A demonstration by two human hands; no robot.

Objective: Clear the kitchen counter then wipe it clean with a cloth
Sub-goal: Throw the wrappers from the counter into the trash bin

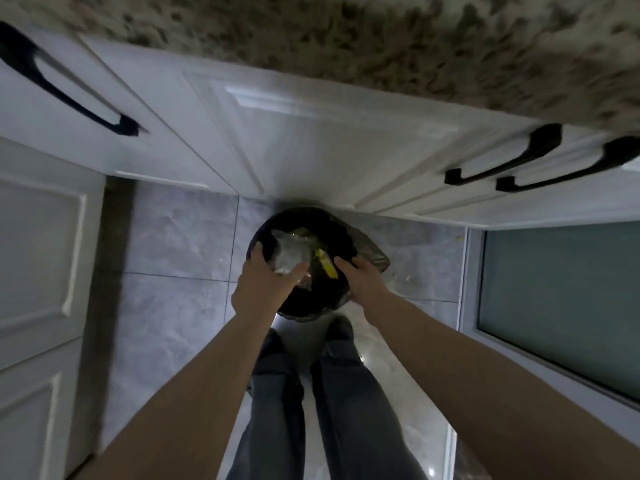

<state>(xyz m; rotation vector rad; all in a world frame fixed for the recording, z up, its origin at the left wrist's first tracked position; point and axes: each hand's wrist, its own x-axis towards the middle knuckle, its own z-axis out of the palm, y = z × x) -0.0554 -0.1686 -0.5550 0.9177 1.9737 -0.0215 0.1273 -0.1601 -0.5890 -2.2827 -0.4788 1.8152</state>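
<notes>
A round bin [341, 230] lined with a black bag stands on the floor against the white cabinets. Inside it lie clear crumpled plastic [289, 252] and a yellow scrap [327, 265]. My left hand [268, 284] hovers over the bin's left rim with fingers spread and relaxed, holding nothing that I can see. My right hand [362, 280] is at the bin's right rim, fingers straight against the bag's edge. The speckled granite counter [381, 39] overhangs at the top of the view; its top surface is out of sight.
White cabinet doors [329, 140] with black handles [502, 157] stand right behind the bin. A frosted glass door [561, 299] is at the right, white panelled doors [38, 254] at the left. Grey floor tiles [180, 230] surround my legs and feet.
</notes>
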